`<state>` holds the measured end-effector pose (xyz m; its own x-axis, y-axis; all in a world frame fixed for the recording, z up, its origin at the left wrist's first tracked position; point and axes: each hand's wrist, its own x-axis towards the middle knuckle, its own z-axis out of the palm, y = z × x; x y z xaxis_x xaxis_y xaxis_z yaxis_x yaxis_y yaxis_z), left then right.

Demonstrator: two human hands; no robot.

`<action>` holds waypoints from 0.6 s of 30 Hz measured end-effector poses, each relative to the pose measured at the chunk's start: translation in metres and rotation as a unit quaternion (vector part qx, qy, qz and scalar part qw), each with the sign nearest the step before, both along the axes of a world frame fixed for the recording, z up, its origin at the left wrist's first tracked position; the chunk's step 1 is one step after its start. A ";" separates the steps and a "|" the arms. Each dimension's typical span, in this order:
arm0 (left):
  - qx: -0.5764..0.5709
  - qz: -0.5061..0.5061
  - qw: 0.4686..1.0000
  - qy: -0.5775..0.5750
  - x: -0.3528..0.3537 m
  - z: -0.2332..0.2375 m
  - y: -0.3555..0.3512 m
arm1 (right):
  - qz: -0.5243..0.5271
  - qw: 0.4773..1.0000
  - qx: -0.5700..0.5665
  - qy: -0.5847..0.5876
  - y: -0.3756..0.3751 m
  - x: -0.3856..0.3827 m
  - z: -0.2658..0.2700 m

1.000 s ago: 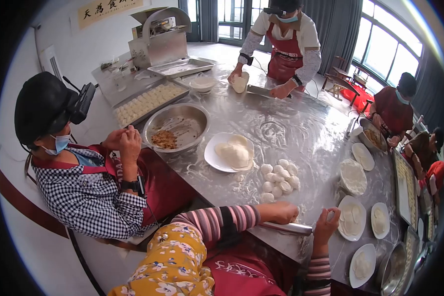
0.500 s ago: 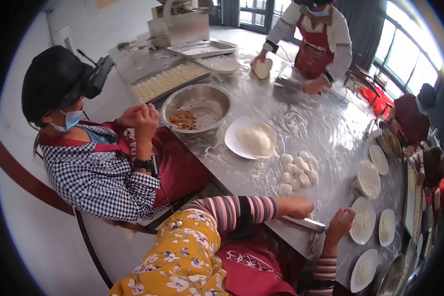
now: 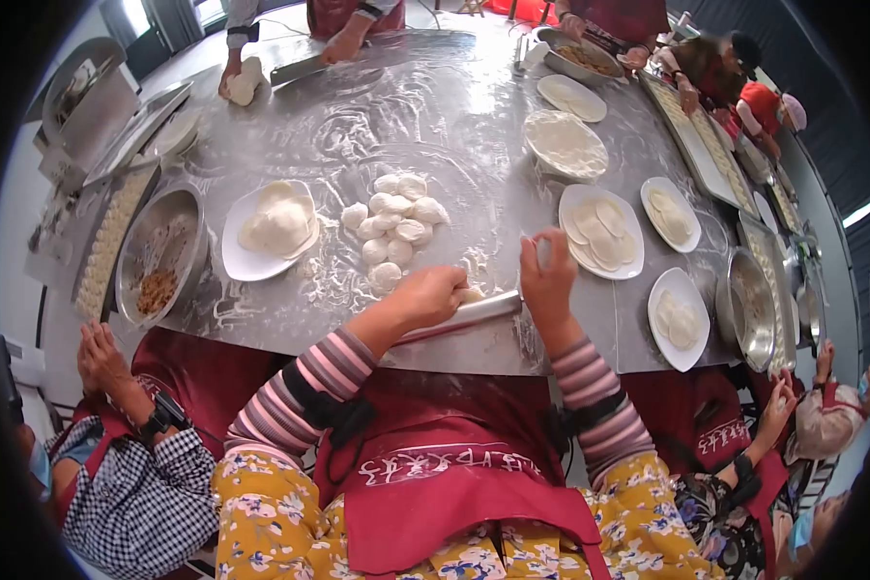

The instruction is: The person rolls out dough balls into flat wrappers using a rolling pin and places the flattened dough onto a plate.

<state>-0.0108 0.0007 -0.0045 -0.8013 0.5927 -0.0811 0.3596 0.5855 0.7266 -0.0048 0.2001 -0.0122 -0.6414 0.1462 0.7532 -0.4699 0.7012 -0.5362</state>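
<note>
My left hand (image 3: pixel 433 295) is closed at the table's near edge, with the pale edge of a piece of dough (image 3: pixel 471 295) showing at its fingertips. Just below lies a metal rolling pin (image 3: pixel 478 311), slanting up to the right. Beside the pin's right end is my right hand (image 3: pixel 548 275), its fingers curled around something whitish that I cannot make out. Beyond my left hand sits a cluster of white dough balls (image 3: pixel 393 227). Rolled dough rounds (image 3: pixel 278 222) lie on a white plate (image 3: pixel 240 263) to the left.
Plates of dough rounds (image 3: pixel 601 230) and a bowl of flour (image 3: pixel 565 143) stand right. A steel bowl of filling (image 3: pixel 186 227) and a tray of dumplings (image 3: pixel 116 232) are left. Co-workers sit on both sides; across the floured table (image 3: pixel 435 106) a co-worker's hand holds a cleaver (image 3: pixel 298 71).
My view has swung right and down, so the table now lies squarely ahead. Both hands stay by the rolling pin, in much the same pose. The left co-worker's hands now appear lower.
</note>
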 end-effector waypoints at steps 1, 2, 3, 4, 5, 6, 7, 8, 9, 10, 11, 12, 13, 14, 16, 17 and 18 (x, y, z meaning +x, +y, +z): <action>-0.007 0.007 1.000 -0.002 -0.003 -0.002 0.003 | 0.012 1.000 -0.016 -0.019 -0.003 -0.004 0.003; -0.012 0.015 1.000 -0.005 -0.005 0.000 0.006 | 0.026 0.999 -0.030 -0.038 -0.003 -0.004 0.004; -0.003 -0.013 1.000 -0.025 -0.006 0.003 0.005 | 0.018 0.999 -0.025 -0.021 -0.002 0.001 0.003; 0.000 -0.016 1.000 -0.027 -0.007 0.000 0.005 | 0.015 0.999 -0.021 -0.023 0.000 0.011 0.003; -0.014 -0.029 0.999 0.000 -0.008 -0.003 0.003 | -0.002 1.000 0.006 -0.023 0.003 0.026 0.004; -0.028 -0.042 0.998 0.025 -0.008 -0.007 0.002 | -0.019 0.999 0.033 -0.024 0.006 0.041 0.002; -0.024 -0.043 0.999 0.022 -0.008 -0.010 0.000 | -0.020 0.999 0.037 -0.028 0.008 0.057 -0.003; 0.001 -0.026 1.000 0.002 -0.007 -0.011 -0.003 | -0.017 0.997 -0.033 -0.062 0.009 0.074 -0.007; 0.025 -0.008 1.000 -0.017 -0.007 -0.012 -0.005 | -0.015 0.990 -0.105 -0.095 0.009 0.081 -0.009; 0.025 -0.010 0.999 -0.019 -0.005 -0.012 -0.006 | -0.017 0.990 -0.105 -0.097 0.010 0.080 -0.010; 0.037 -0.013 0.999 -0.035 -0.002 -0.009 -0.006 | -0.026 0.995 -0.068 -0.068 0.008 0.076 -0.005; 0.049 -0.017 0.997 -0.049 0.001 -0.007 -0.006 | -0.036 0.998 -0.031 -0.038 0.007 0.070 -0.002; 0.047 -0.018 0.998 -0.048 0.003 -0.008 -0.004 | -0.037 0.998 -0.033 -0.037 0.005 0.059 0.000; 0.041 0.001 0.999 -0.033 0.004 -0.008 -0.002 | -0.029 0.998 -0.030 -0.044 0.003 0.044 0.004; 0.028 0.019 0.999 -0.015 0.002 -0.005 -0.001 | -0.021 0.998 -0.035 -0.048 0.000 0.031 0.005; 0.023 0.000 1.000 -0.022 0.000 -0.003 0.001 | -0.020 0.998 -0.031 -0.048 0.000 0.028 0.004; 0.021 -0.017 0.999 -0.030 -0.002 -0.001 0.004 | -0.018 0.998 -0.024 -0.048 0.002 0.025 0.002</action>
